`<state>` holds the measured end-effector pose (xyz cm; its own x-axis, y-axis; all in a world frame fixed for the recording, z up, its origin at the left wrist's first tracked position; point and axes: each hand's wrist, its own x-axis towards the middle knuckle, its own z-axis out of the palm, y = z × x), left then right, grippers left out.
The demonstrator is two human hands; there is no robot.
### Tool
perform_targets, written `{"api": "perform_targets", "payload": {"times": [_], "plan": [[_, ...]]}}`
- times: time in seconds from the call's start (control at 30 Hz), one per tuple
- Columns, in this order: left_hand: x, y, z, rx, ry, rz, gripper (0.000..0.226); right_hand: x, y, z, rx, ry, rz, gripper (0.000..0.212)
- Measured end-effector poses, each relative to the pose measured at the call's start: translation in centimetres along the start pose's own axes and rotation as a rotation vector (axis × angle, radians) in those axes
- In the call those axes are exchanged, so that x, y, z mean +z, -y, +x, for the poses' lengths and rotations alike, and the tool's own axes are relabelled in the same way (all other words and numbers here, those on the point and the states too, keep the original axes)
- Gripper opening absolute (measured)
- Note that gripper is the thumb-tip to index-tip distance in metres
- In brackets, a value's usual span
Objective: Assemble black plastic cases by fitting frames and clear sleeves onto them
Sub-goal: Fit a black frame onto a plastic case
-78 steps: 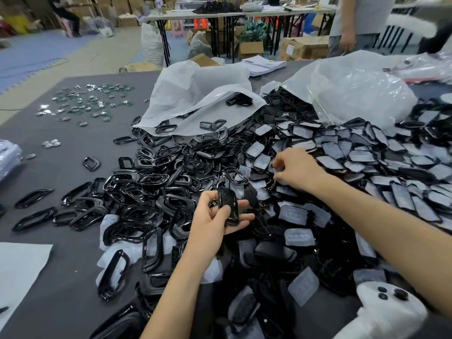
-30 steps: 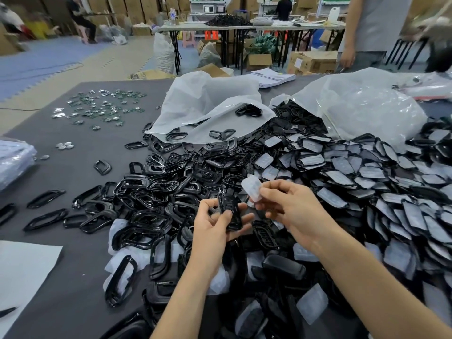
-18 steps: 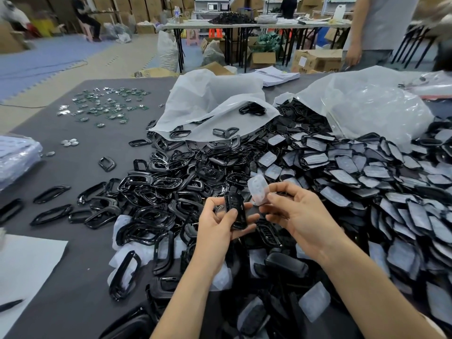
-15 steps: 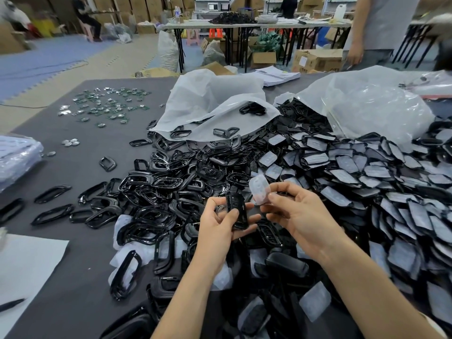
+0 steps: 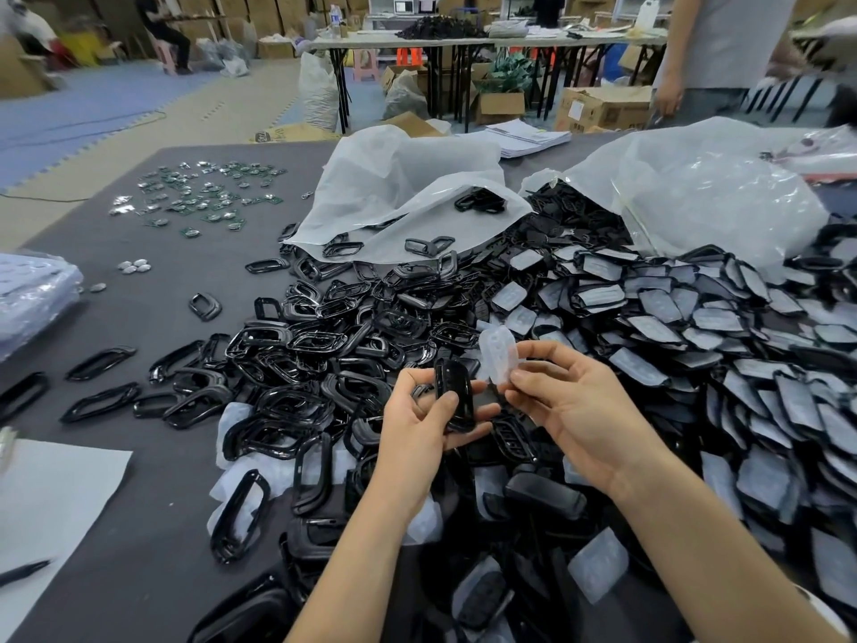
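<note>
Head: left hand [image 5: 419, 429] grips black case [image 5: 453, 396]; right hand [image 5: 568, 401] apparently pinches clear sleeve [image 5: 498, 357].

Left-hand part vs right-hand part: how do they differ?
The black case is opaque and glossy; the clear sleeve is translucent. The left hand wraps the black case; the right hand pinches the clear sleeve by its lower end. Both are held roughly upright, side by side.

Glossy black frames [image 5: 297, 345], a black case [image 5: 454, 401], a milky-clear sleeve [image 5: 498, 355], dark grey table [image 5: 153, 290].

Even indoor light, warped edges
</note>
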<state>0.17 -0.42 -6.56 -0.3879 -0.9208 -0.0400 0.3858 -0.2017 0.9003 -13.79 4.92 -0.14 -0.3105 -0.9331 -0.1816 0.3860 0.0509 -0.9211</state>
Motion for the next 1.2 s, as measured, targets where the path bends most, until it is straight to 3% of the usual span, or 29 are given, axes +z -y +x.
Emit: {"api": "perform_targets", "payload": {"times": [0.27,0.47,0.77,0.9,1.1,1.2], "plan": [[0.02,-0.20,-0.08,0.004,0.013,0.015,0.013,0.03,0.01,-0.35,0.024,0.022,-0.037,0.023],[-0.02,-0.10,-0.01,0.001,0.017,0.020,0.013,-0.10,0.12,-0.41,-0.015,0.076,-0.017,0.040],[-0.01,-0.35,-0.22,-0.005,0.054,-0.028,0.015,-0.36,0.11,-0.41,0.014,0.013,-0.082,0.026],[0.16,-0.49,-0.23,-0.023,0.063,-0.071,0.016,-0.26,-0.19,-0.40,-0.039,-0.043,-0.183,0.015],[0.54,-0.49,-0.34,-0.043,0.063,-0.071,0.016,-0.50,0.01,-0.16,-0.084,-0.099,-0.425,0.029],[0.49,-0.68,-0.30,-0.053,0.073,-0.117,0.015,-0.81,-0.29,0.12,-0.121,-0.141,-0.587,0.018]]}}
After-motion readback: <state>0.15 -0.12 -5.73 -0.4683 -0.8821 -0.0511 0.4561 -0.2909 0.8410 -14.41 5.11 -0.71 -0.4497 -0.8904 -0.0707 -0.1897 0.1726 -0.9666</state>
